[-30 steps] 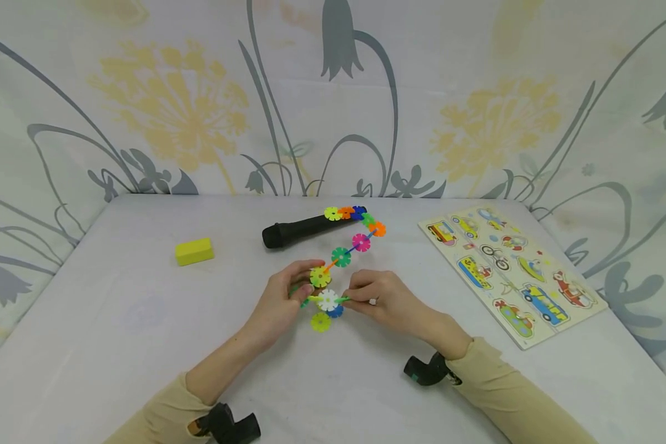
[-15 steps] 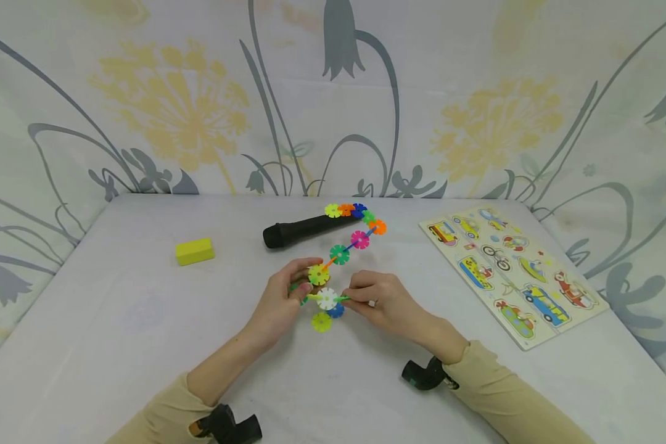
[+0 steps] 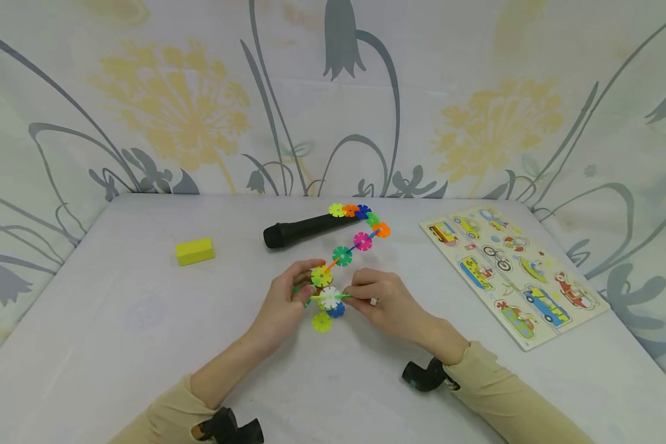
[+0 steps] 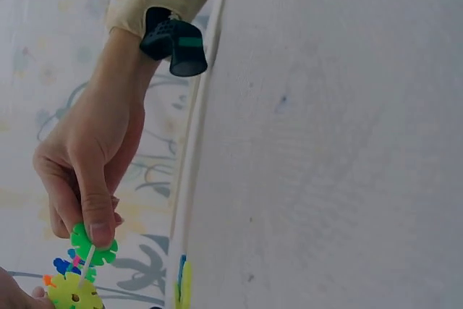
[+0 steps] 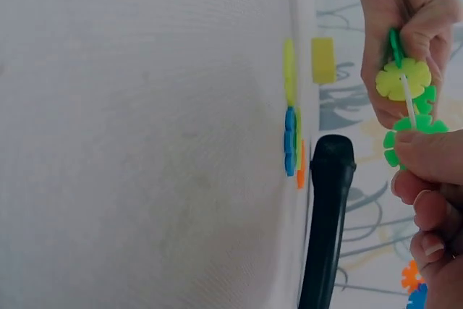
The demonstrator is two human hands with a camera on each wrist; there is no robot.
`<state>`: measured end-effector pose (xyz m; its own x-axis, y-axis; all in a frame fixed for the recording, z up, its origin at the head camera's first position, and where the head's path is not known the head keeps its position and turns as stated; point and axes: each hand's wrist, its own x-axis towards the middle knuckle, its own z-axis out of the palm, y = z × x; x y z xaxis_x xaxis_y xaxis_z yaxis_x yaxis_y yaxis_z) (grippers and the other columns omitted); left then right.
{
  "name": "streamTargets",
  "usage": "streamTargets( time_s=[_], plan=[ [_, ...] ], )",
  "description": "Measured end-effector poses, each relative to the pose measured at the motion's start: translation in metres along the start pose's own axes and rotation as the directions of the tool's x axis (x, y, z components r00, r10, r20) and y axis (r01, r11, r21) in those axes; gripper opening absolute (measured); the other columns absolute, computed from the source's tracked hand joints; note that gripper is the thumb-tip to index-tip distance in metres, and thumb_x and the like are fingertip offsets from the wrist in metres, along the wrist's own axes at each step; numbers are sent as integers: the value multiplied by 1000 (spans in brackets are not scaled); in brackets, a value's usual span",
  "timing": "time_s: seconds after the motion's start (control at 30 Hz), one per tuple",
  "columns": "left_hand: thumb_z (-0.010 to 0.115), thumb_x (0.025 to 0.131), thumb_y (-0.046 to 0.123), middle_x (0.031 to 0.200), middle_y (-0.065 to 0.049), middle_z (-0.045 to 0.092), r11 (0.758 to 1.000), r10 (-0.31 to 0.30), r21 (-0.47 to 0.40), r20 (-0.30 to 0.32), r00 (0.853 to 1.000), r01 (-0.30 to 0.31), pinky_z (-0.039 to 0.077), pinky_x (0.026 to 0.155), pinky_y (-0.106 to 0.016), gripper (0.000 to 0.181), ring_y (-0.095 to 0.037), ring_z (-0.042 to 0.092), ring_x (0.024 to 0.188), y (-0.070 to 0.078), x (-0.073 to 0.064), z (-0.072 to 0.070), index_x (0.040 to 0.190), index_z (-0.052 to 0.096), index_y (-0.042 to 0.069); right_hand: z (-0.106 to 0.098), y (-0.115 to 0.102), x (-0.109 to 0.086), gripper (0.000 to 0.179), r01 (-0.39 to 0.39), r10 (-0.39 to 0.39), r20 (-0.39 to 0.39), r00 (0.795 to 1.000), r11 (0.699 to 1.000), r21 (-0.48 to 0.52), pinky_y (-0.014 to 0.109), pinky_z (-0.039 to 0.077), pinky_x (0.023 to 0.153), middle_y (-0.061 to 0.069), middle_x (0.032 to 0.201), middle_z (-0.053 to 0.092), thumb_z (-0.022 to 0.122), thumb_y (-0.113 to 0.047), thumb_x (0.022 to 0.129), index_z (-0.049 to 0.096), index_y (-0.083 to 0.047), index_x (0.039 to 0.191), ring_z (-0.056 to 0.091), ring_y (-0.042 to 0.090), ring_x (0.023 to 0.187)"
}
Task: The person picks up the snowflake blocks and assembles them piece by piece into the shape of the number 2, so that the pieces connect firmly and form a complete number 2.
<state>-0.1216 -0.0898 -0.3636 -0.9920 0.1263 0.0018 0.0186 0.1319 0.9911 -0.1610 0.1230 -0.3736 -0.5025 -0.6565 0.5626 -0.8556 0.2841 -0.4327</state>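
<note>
Low over the middle of the table, my left hand (image 3: 283,302) holds a chain of interlocking notched plastic discs. The chain runs back and to the right through a pink disc (image 3: 362,241), then bends left past an orange disc (image 3: 383,230). A white disc (image 3: 330,298), edge-on in the right wrist view, stands between the hands. My right hand (image 3: 388,302) pinches a green disc (image 4: 81,235) between thumb and fingers, and it meets the white one. In the right wrist view, a yellow disc (image 5: 394,81) is at the left hand's fingers.
Below the hands lie a yellow disc (image 3: 322,322) and a blue disc (image 3: 337,309). A black microphone (image 3: 300,230) lies behind, partly under the chain's far end in view. A yellow block (image 3: 195,251) is at left, a vehicle picture puzzle board (image 3: 510,277) at right.
The chain's far end has swung slightly to the right. Both hands stay nearly in place, keeping hold of the discs.
</note>
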Motion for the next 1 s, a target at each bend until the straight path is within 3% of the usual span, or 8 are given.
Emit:
streamTargets(
  time_s=[0.2, 0.43, 0.6, 0.7, 0.9, 1.0],
  plan=[
    [47, 99, -9, 124, -12, 65, 999, 4, 33, -29, 1000, -3, 54, 92, -30, 44, -23, 64, 106, 3, 1, -4, 139, 55, 10, -3, -2, 4, 9, -67, 66, 43, 997, 997, 37, 28, 50, 54, -2, 72, 55, 80, 3, 80, 79, -2, 87, 52, 7, 69],
    [47, 99, -8, 128, -11, 63, 999, -30, 23, -25, 999, 30, 54, 95, -31, 45, -24, 60, 113, 5, 2, -5, 140, 54, 10, -6, -3, 4, 9, -154, 153, 41, 987, 988, 17, 23, 45, 54, -6, 72, 57, 80, -5, 82, 79, -8, 91, 50, 5, 66],
    [47, 98, -8, 130, -11, 62, 999, -47, 17, -60, 997, 48, 53, 95, -31, 46, -24, 58, 114, 10, 3, -7, 140, 55, 10, -7, 2, 3, 12, -255, 252, 77, 965, 967, 30, 22, 44, 58, -8, 74, 57, 80, -8, 83, 78, -9, 95, 50, 7, 68],
    [47, 98, -7, 132, -11, 60, 998, -62, 9, -68, 996, 63, 51, 98, -33, 47, -24, 56, 117, 12, 4, -9, 140, 55, 12, -7, 7, 4, 14, -346, 340, 99, 935, 936, 55, 23, 46, 61, -7, 77, 59, 79, -8, 85, 77, -8, 99, 52, 10, 71],
    [46, 98, -8, 134, -13, 59, 999, -52, -2, -70, 996, 52, 48, 102, -35, 47, -25, 54, 120, 14, 6, -11, 141, 54, 11, 5, 14, 22, 25, -530, 515, 168, 841, 846, 59, 25, 51, 73, 1, 90, 66, 77, -8, 86, 74, -5, 111, 57, 14, 82],
    [46, 98, -8, 134, -14, 59, 999, -50, -13, -70, 996, 49, 48, 101, -34, 47, -26, 55, 120, 14, 5, -12, 141, 54, 9, 14, 17, 33, 29, -571, 556, 204, 806, 821, 21, 26, 52, 76, 4, 93, 66, 78, -4, 84, 73, -5, 113, 58, 15, 83]
  ],
)
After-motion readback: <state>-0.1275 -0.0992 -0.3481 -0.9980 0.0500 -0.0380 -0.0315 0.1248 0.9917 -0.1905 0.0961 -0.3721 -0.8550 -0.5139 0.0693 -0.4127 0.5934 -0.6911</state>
